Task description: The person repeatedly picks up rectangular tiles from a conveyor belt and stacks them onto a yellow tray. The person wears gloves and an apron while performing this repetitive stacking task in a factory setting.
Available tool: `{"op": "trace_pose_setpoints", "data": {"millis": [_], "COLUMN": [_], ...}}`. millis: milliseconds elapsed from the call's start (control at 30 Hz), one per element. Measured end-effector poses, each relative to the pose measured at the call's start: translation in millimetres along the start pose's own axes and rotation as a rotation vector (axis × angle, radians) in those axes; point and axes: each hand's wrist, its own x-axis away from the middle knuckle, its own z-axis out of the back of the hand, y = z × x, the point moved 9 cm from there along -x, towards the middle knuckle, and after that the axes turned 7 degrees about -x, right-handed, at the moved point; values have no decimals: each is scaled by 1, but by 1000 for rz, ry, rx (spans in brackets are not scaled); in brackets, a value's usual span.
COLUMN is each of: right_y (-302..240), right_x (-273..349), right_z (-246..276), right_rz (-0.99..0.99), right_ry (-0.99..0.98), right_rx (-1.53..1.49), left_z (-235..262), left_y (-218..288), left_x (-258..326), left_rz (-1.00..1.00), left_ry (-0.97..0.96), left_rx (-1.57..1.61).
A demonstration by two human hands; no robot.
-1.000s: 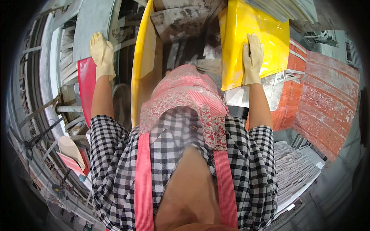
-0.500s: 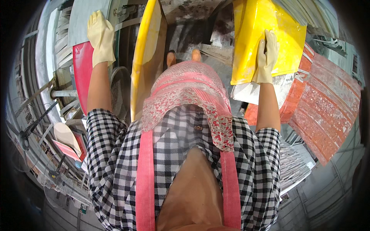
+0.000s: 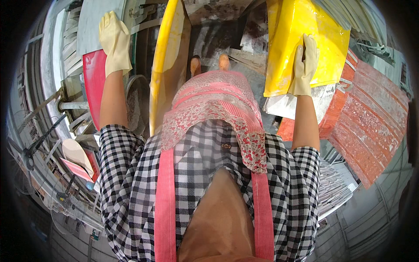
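Note:
Both of my hands wear cream rubber gloves. My left hand [image 3: 114,41] rests at the upper left with its fingers stretched out, over the edge between a pale grey board [image 3: 94,30] and a red panel [image 3: 94,76]. On the right, my right hand [image 3: 305,63] lies flat with straight fingers on a glossy yellow sheet [image 3: 329,52] streaked with white. That sheet drapes over a raised surface, and a whitish layer [image 3: 321,101] shows under its near edge. What lies beneath my left palm is hidden.
A large yellow-rimmed panel [image 3: 162,65] stands upright between my left arm and body. Worn orange slatted boards [image 3: 371,118] lie at the right, above stacked thin strips [image 3: 334,190]. Fans [image 3: 27,159] and a metal bar [image 3: 74,105] are at the left.
The surroundings and my arms sit very slightly farther right in the picture. Both hands remain at the same places on the surfaces.

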Motion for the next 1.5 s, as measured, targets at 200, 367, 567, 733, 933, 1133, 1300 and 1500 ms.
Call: {"op": "trace_pose_setpoints", "data": {"millis": [200, 367, 567, 733, 933, 1133, 1300, 1500], "right_y": [1, 3, 4, 6, 3, -3, -2, 0], "right_x": [1, 1, 0, 1, 1, -2, -3, -2], "right_z": [0, 0, 0, -2, 0, 1, 1, -1], "right_rz": [-6, -31, -57, -44, -3, 15, 7, -30], "right_ry": [9, 4, -30, -2, 32, 30, 24, 13], "right_rx": [2, 16, -54, -4, -23, -44, -24, -1], "left_z": [2, 1, -5, -11, -25, -15, -10, -9], "left_y": [2, 0, -2, -3, -8, -3, -5, -4], "left_x": [-1, -1, 2, 6, 9, 11, 9, 7], "left_rz": [-3, 21, 18, -34, 53, 21, 43, 66], "left_ry": [-6, -45, -55, -81, -184, -58, -56, -108], "left_rx": [1, 53, 8, -32, -60, -83, -26, -3]}}
